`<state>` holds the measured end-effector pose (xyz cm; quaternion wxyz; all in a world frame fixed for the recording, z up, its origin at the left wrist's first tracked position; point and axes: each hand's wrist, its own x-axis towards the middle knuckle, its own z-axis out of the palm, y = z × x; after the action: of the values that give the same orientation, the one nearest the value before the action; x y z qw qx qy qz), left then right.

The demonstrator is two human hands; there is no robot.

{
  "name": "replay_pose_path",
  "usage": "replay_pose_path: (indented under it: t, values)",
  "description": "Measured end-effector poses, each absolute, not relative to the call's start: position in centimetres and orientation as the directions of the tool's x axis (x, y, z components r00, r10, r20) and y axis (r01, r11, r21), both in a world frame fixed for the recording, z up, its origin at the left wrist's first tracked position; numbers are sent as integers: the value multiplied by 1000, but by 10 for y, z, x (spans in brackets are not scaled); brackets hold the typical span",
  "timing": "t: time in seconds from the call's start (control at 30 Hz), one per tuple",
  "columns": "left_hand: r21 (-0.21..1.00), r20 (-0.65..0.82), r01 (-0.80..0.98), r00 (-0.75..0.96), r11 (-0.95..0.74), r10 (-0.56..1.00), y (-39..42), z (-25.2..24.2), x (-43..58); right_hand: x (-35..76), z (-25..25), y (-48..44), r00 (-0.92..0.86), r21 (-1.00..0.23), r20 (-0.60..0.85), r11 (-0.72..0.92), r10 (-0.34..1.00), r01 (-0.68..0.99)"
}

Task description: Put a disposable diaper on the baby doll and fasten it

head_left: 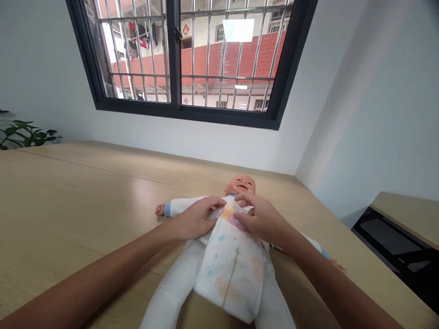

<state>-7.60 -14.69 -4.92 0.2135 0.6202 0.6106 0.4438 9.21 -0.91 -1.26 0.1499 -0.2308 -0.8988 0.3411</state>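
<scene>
A white nappy (229, 269) with small colored prints is on a baby doll (240, 185), covering its middle, and its top edge looks a little bunched. The doll lies on its back on the bench (68, 205), head at 12 o'clock, legs at 6 o'clock. The left hand (195, 219) is at the nappy's 10 o'clock, the right hand (262, 219) at its 2 o'clock. Both are curled, fingers at the top edge; whether they grip, I cannot tell.
</scene>
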Motion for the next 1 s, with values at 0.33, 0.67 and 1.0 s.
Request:
replay_pose_path:
  t: [0.33, 0.67, 1.0]
  values:
    - [666, 435, 736, -253, -120, 864, -139, -52, -71, 89, -10, -16, -796, -730, 169, 616, 582, 295]
    - [930, -95, 327, -220, 165, 971, -166, -14, -67, 85, -15, -13, -793, -827, 113, 500, 599, 259]
    - [980, -158, -128, -53, 150, 986, -163, -34, -50, 82, -19, -14, -819, -835, 102, 496, 565, 238]
